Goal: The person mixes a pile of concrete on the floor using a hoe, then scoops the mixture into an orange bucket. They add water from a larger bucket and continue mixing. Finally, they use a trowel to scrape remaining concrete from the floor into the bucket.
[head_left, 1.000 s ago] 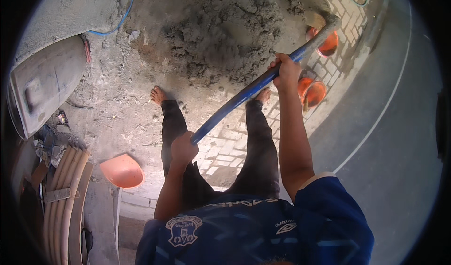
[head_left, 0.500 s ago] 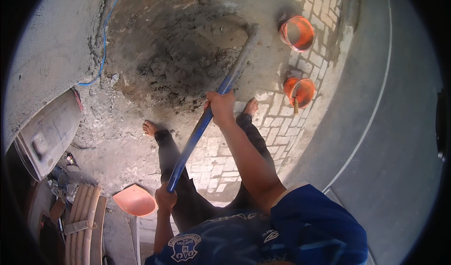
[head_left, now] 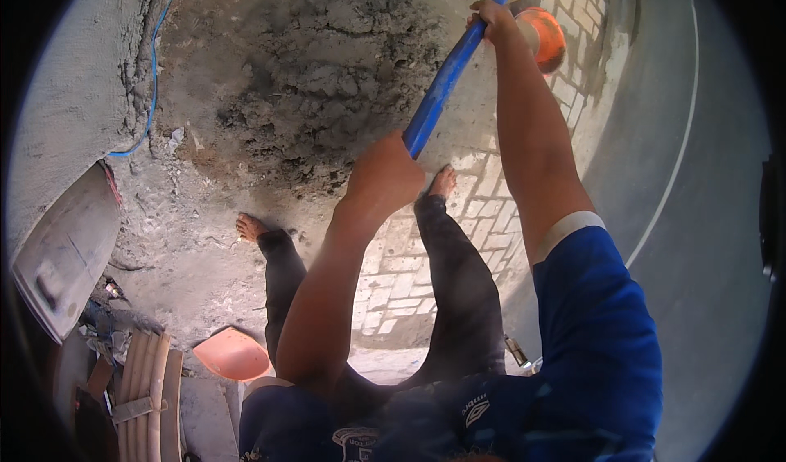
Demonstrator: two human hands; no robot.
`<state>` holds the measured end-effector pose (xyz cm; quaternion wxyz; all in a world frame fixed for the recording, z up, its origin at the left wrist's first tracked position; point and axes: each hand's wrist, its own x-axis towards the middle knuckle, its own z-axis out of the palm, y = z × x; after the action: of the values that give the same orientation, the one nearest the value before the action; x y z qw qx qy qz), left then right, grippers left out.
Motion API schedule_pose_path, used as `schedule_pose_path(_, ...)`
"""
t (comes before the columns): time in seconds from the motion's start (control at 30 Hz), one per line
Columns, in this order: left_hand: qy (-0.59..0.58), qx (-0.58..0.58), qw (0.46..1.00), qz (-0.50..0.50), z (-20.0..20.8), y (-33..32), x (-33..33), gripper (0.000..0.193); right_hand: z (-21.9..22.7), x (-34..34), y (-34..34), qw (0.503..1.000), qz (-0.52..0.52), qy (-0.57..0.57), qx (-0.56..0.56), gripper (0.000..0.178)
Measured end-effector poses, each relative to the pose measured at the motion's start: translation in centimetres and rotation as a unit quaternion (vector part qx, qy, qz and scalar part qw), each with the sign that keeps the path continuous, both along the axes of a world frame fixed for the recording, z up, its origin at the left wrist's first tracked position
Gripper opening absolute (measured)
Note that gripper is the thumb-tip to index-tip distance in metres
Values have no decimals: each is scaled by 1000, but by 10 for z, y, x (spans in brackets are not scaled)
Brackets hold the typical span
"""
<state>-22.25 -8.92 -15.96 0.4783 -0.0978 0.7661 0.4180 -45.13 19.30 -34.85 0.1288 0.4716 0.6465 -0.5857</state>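
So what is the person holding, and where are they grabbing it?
A long blue tool handle. The left hand grips its near end; the right hand grips it farther up, toward the tool's head, which is mostly out of view.

Probably roadside building site: mortar heap [head_left: 327, 77]

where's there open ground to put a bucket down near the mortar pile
Free: the brick paving between the feet and grey road, and dusty ground left of the left foot. Crowded: the mortar pile, and the lower left, with hoses and an orange pan.

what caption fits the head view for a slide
Barefoot person grips a blue shovel handle with left hand and right hand over a mortar pile.
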Motion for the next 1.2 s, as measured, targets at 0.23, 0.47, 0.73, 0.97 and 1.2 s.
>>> schedule_pose_path(0.23, -53, -82, 995, -26, 65, -140, 77, 39, 38, 118, -162, 991, -76, -74, -82, 18)
schedule_pose_path(0.47, -107, -161, 981, 5, 113, -247, 220, 28, 133, 251, -288, 987, -97, -56, -116, 34)
schedule_pose_path(0.73, 29, -179, 981, 74, 85, -328, 400, 19, 209, 365, -358, 987, 3, -31, -160, 46)
schedule_pose_path(0.97, 136, -137, 978, 77, -39, -166, 244, 29, 152, 189, -229, 996, 7, 63, -60, 46)
schedule_pose_path(1.2, 94, -60, 992, 54, -40, -18, -16, 30, 34, -36, -86, 991, 75, 114, -8, 20)
